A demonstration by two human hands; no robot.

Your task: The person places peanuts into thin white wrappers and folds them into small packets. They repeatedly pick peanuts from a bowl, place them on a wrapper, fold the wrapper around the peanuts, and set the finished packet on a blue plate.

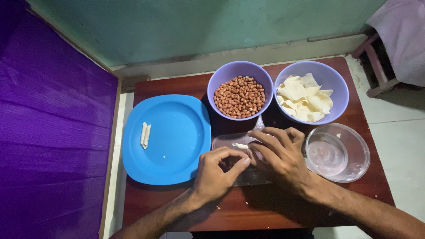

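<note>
Clear glass tray (221, 142) sits mid-frame on the tabletop (283, 212); left hand (218, 173) and right hand (280, 156) both pinch a small pale wrapper roll (240, 145) over it.

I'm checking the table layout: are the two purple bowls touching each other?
Touching, it seems: the head view shows the rim of the peanut bowl meeting the rim of the chip bowl with no visible table between them.

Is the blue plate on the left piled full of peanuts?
No. The blue plate holds only two pale folded pieces; the peanuts sit in a purple bowl.
</note>
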